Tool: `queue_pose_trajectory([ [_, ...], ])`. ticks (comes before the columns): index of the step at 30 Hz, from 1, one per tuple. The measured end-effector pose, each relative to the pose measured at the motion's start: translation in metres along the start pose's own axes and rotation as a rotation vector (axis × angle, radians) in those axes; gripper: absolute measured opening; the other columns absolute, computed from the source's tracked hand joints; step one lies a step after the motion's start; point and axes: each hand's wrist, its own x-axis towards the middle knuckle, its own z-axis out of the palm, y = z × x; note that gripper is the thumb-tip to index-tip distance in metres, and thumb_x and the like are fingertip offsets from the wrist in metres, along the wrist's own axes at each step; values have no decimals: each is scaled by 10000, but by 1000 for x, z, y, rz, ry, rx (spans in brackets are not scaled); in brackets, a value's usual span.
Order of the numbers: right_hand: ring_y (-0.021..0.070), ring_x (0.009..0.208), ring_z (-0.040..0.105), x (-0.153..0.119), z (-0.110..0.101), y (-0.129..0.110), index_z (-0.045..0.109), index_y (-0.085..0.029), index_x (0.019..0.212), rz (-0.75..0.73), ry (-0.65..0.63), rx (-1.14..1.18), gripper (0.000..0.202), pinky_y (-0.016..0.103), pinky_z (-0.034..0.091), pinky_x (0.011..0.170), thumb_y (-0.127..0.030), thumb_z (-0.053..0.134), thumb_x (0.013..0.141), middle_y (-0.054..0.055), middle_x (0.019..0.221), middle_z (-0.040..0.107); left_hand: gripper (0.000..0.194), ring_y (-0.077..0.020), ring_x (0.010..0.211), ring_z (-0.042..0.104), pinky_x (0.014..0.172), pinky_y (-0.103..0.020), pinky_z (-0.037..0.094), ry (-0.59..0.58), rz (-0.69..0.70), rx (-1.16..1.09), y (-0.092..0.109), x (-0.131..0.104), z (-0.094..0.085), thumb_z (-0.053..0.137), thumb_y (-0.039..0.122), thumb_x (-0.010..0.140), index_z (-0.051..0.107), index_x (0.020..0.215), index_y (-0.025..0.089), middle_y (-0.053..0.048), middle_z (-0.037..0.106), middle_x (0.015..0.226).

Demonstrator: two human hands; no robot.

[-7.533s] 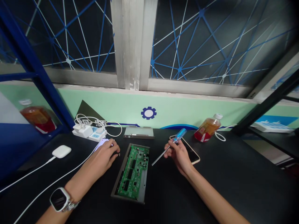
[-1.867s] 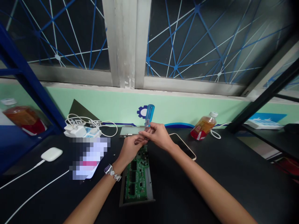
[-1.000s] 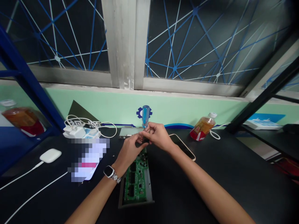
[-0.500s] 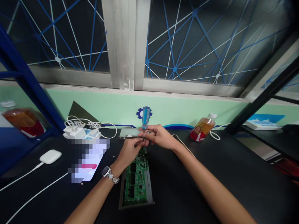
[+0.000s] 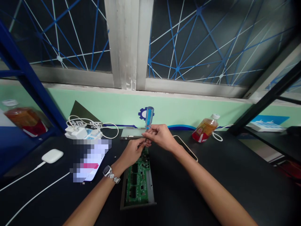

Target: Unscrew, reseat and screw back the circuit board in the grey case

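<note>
A screwdriver point(image 5: 149, 116) with a clear blue handle stands nearly upright above the far end of an open metal case holding a green circuit board point(image 5: 138, 185). My right hand point(image 5: 161, 136) is closed around the screwdriver's lower part. Just left of it, my left hand point(image 5: 133, 152) has its fingers pinched together near the shaft, over the board's far end; what they hold is too small to make out. Fingers of both hands meet and cover the screwdriver's tip. Behind them lies a flat grey metal panel point(image 5: 131, 132).
On the left are a lit phone point(image 5: 92, 163), a white earphone case point(image 5: 52, 156) and a power strip with chargers point(image 5: 81, 132). A drink bottle point(image 5: 205, 128) stands at the back right. Another phone point(image 5: 188, 150) lies partly behind my right forearm.
The screwdriver's handle has shifted slightly right and leans a little more to the right. My right hand's fingers have moved slightly. The whole view has shifted a little.
</note>
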Motion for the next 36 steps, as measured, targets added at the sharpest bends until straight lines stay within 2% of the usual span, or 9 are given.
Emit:
queue_pose_trajectory([
  [7, 186, 804, 624, 2, -13, -11, 675, -206, 1063, -60, -87, 98, 287, 274, 511, 560, -428, 594, 901, 64, 972, 690, 281, -212, 948, 707, 871, -326, 512, -15, -28, -58, -2, -1, 1, 466, 250, 990, 702, 1120, 170, -83, 757, 1035],
  [12, 159, 700, 556, 6, -13, -5, 661, -201, 941, -66, -68, 182, 245, 261, 471, 513, -430, 655, 854, 29, 822, 628, 288, -211, 963, 711, 890, -337, 521, -6, -27, -79, -4, -2, 2, 471, 252, 984, 689, 1153, 169, -87, 756, 1055],
  [19, 116, 636, 461, 9, -3, -3, 496, -206, 758, -106, 166, 171, 337, 247, 406, 566, -390, 778, 743, -25, 735, 527, 252, -215, 939, 708, 858, -320, 527, 46, -29, -56, 0, -2, 5, 544, 290, 950, 697, 1111, 171, -92, 748, 1071],
  [25, 115, 589, 400, 1, 15, -7, 434, -220, 720, -109, 442, -95, 342, 252, 336, 559, -387, 726, 778, -48, 657, 443, 155, -211, 827, 706, 777, -289, 516, 134, -85, 2, -2, -2, 8, 617, 301, 907, 712, 940, 183, -46, 758, 881],
  [28, 116, 575, 389, -2, 17, -11, 422, -222, 710, -71, 497, -218, 351, 254, 321, 552, -416, 700, 797, -52, 635, 415, 162, -213, 814, 709, 748, -283, 510, 126, -84, 5, -4, -4, 8, 621, 315, 907, 725, 937, 195, -37, 764, 879],
  [31, 133, 644, 463, -2, 7, -17, 493, -220, 809, -95, 376, -225, 307, 261, 371, 586, -429, 717, 783, -32, 707, 491, 195, -213, 822, 710, 752, -289, 508, 120, -69, 13, -3, -5, 7, 598, 324, 924, 736, 994, 205, -36, 771, 912],
  [33, 148, 716, 515, 0, -5, -20, 541, -217, 955, -115, 188, -154, 306, 263, 408, 603, -424, 704, 799, -5, 808, 552, 209, -216, 847, 712, 773, -296, 513, 120, -65, 9, -3, -5, 7, 584, 322, 933, 737, 1015, 204, -41, 774, 935],
  [35, 155, 744, 539, 1, -17, -21, 578, -205, 958, -86, -42, -73, 244, 262, 425, 582, -436, 597, 883, 26, 882, 595, 206, -216, 875, 716, 796, -299, 520, 121, -69, -9, -3, -5, 7, 581, 312, 935, 735, 1013, 201, -44, 774, 957],
  [36, 159, 761, 547, 2, -21, -21, 593, -200, 928, -82, -101, -58, 244, 261, 428, 575, -441, 559, 907, 35, 900, 607, 201, -214, 886, 718, 808, -299, 523, 120, -73, -19, -3, -5, 7, 581, 306, 935, 734, 1011, 200, -44, 774, 965],
])
